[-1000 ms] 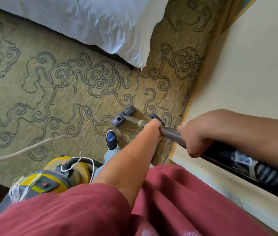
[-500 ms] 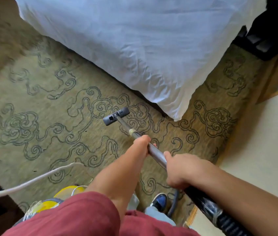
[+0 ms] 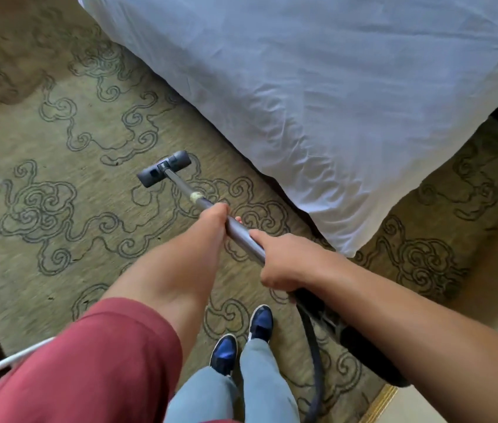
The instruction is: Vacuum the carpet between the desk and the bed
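**Desk:** Where is the nozzle?

**Photographer:** The nozzle [image 3: 164,168] lies flat on the carpet [image 3: 58,141] just left of centre frame, near the bed [image 3: 318,87], whose white cover fills the upper right. The wand [image 3: 186,190] runs from it down toward the lower right.

**Desk:** And the hands?

**Photographer:** Both grip the wand. The left hand [image 3: 215,216] is wrapped round it farther forward; the right hand [image 3: 284,264] is curled round the upper end, where the dark hose [image 3: 315,361] drops toward the lower edge. The person's blue shoes [image 3: 243,337] stand on the carpet just below.

**Desk:** What would make the stroke a good one?

**Photographer:** By my reading, keep the nozzle flat so its whole width meets the pile, and run straight, overlapping passes beside the bed's edge. The cover hangs low there, so the nozzle should stay just clear of it or it may catch the cloth.

**Desk:** Any other hazards?

**Photographer:** A white cord [image 3: 3,366] crosses the lower left, and the hose trails beside the feet. Either could snag a backward step.
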A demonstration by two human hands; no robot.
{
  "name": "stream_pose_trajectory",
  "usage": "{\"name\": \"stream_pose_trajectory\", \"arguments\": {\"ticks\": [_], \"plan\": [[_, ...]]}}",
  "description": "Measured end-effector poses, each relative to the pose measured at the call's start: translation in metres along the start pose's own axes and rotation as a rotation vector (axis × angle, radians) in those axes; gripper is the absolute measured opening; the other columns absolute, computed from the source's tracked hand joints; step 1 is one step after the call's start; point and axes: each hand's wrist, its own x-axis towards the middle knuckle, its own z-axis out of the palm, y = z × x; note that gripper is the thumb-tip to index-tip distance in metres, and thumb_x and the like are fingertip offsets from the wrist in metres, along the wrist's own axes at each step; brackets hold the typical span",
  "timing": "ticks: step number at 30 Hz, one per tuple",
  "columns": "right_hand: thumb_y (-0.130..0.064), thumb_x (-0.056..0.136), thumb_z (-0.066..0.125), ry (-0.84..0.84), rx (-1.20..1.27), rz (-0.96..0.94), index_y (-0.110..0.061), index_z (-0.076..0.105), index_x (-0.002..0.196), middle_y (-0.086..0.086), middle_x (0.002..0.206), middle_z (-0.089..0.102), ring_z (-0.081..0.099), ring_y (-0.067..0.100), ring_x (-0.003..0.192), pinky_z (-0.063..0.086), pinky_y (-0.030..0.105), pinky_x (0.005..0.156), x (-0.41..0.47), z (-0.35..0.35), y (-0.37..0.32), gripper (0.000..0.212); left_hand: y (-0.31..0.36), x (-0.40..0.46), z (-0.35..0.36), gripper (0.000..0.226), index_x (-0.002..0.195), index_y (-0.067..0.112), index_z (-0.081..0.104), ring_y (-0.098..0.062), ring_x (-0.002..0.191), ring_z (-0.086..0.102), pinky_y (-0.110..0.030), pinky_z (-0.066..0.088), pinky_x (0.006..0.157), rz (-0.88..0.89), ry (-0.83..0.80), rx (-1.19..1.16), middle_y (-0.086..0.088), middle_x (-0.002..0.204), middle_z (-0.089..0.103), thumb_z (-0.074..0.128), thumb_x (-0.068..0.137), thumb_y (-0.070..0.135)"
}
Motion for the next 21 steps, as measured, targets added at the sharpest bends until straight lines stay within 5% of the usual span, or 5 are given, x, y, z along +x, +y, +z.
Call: {"name": "stream_pose_trajectory", "arguments": {"ticks": [8,11,16,21], "plan": [[-0.019,0.079,0.051,0.016,0.006,-0.073,-0.047,0.014,0.153,0.008,0.11,0.063,0.064,0.03,0.092,0.047,0.033,0.072,0.097,-0.012,0.032,0.086,0.03,0.086,0.03,0.041,0.13,-0.001,0.05,-0.026,0.06,0.061,-0.034,0.051,0.054,0.009,0.068,-0.098,-0.024,0.112,0.067,0.061,0.091,0.007],[-0.02,0.081,0.051,0.02,-0.019,-0.065,-0.049,0.009,0.153,0.008,0.116,0.064,0.064,0.03,0.103,0.047,0.035,0.077,0.141,-0.004,0.035,0.088,0.038,0.126,0.036,0.033,0.121,-0.002,0.053,-0.026,0.06,0.063,-0.031,0.051,0.049,0.016,0.099,-0.145,-0.022,0.093,0.067,0.062,0.09,0.006],[-0.021,0.084,0.05,-0.031,0.017,-0.071,-0.05,0.0,0.152,0.008,0.119,0.064,0.063,0.03,0.107,0.047,0.037,0.079,0.223,0.013,0.008,0.09,0.06,0.206,0.016,0.017,0.098,0.002,0.049,-0.028,0.053,0.067,-0.029,0.053,0.047,0.033,0.123,-0.095,-0.02,0.08,0.064,0.062,0.088,0.005],[-0.024,0.082,0.049,-0.112,0.047,-0.027,-0.052,-0.007,0.151,0.008,0.115,0.064,0.063,0.03,0.106,0.047,0.038,0.079,0.265,0.008,-0.021,0.094,0.085,0.249,0.001,0.027,0.108,-0.001,0.047,-0.029,0.049,0.065,-0.03,0.051,0.042,0.025,0.108,-0.072,-0.021,0.082,0.059,0.062,0.088,0.008]]}}
